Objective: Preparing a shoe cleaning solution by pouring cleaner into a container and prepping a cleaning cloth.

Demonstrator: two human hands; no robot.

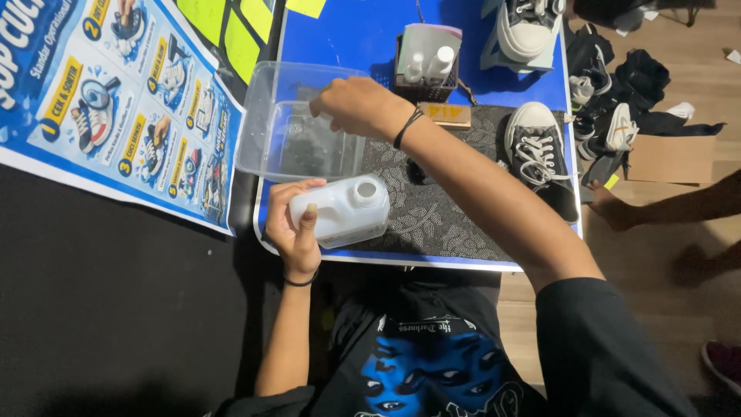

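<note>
My left hand [297,224] grips a white plastic jug [343,212] with an open neck, held on its side over the near edge of a blue table [363,31]. My right hand [356,106] reaches across to the right rim of a clear plastic tub [270,131], its fingers closed at that rim; what they hold, if anything, is hidden. The tub stands at the table's left edge, just beyond the jug. A dark patterned mat [432,208] lies under my right forearm.
A black-and-white sneaker [536,150] lies on the mat at the right, another sneaker [529,27] farther back. A small basket with two white bottles [428,66] and a wooden brush [445,115] sit behind my hand. A printed poster [116,100] lies left. Shoes and cardboard are on the floor.
</note>
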